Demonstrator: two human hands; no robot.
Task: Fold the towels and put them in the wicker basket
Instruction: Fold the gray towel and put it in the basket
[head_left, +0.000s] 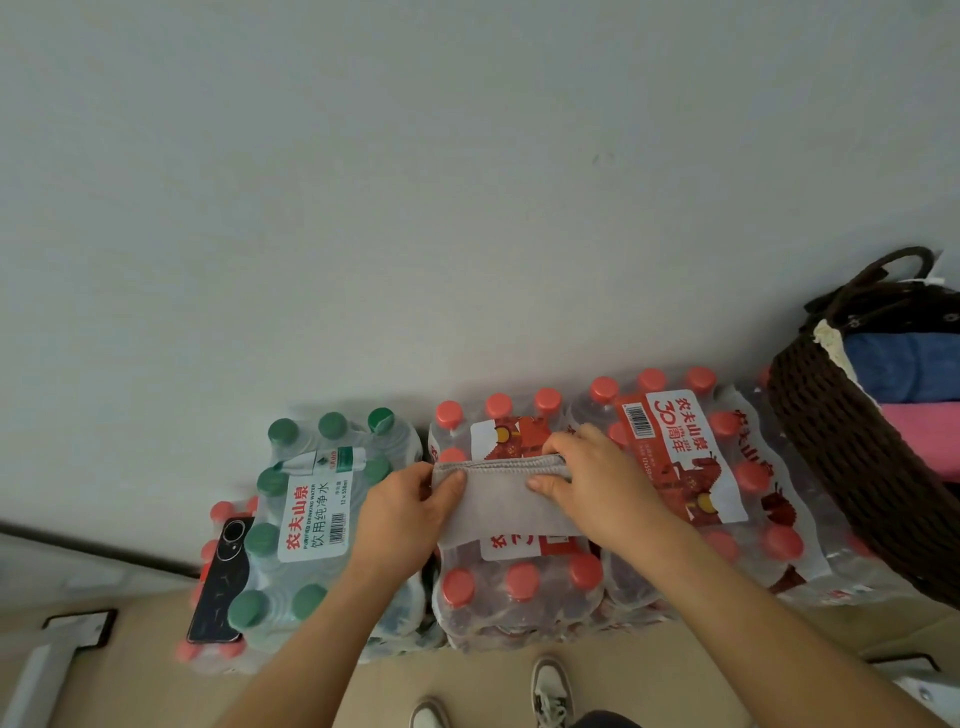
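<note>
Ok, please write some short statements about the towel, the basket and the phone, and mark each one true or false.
1. The left hand and the right hand both hold the grey towel. True.
2. The grey towel lies on the floor. False: it rests on a pack of red-capped bottles.
3. The basket is empty. False: a blue towel and a pink towel are inside.
4. The phone is left of both hands. True.
</note>
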